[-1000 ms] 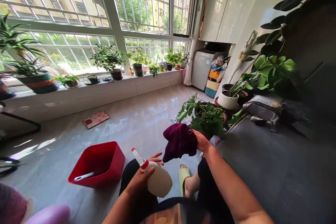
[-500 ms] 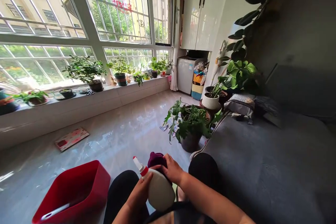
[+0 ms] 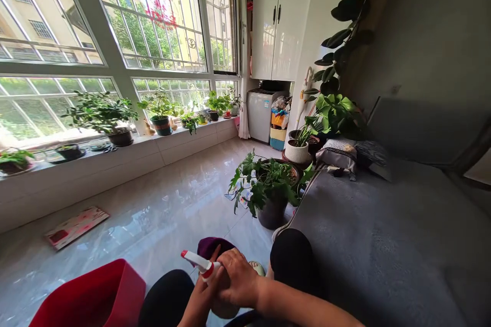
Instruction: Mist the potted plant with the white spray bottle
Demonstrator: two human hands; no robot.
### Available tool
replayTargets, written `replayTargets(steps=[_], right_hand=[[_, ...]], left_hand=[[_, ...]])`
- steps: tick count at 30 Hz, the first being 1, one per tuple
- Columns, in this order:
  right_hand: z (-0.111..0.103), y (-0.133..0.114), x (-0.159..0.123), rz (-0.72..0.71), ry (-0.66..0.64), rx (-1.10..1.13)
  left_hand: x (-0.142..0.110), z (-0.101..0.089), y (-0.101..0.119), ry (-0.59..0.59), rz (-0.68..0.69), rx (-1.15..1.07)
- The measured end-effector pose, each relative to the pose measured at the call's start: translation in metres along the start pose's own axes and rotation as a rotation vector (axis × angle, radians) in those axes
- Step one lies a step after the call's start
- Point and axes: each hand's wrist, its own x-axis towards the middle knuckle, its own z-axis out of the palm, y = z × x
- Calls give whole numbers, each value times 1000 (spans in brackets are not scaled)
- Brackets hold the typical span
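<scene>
Left hand point(image 3: 201, 294) wrapped tight round the white spray bottle point(image 3: 224, 309) at its neck, right hand point(image 3: 237, 278) closed over its shoulder, maroon cloth point(image 3: 210, 247) bunched just beyond both hands, red plastic tub point(image 3: 92, 299) off to their left!

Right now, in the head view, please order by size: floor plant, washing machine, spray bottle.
Floor plant, largest. Washing machine and spray bottle look similar; a hand hides the bottle, so I cannot rank them.
</scene>
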Motion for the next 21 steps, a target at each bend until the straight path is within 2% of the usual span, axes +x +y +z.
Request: replayTargets(steps=[3, 7, 10, 13, 17, 21], right_hand=[[9, 7, 0, -5, 9, 45], [4, 5, -1, 59, 0, 140], [-12, 1, -2, 134, 53, 316], [-37, 6, 0, 183, 157, 554], [-62, 21, 6, 238, 283, 740], [-59, 28, 6, 250, 302, 739]], left_hand=[[-1, -1, -8, -32, 8, 63], [-3, -2, -5, -31, 44, 137], [-4, -7, 1, 66, 124, 136], [-2, -20, 3, 124, 152, 169], [0, -38, -3, 89, 78, 263], [0, -37, -22, 39, 72, 240]])
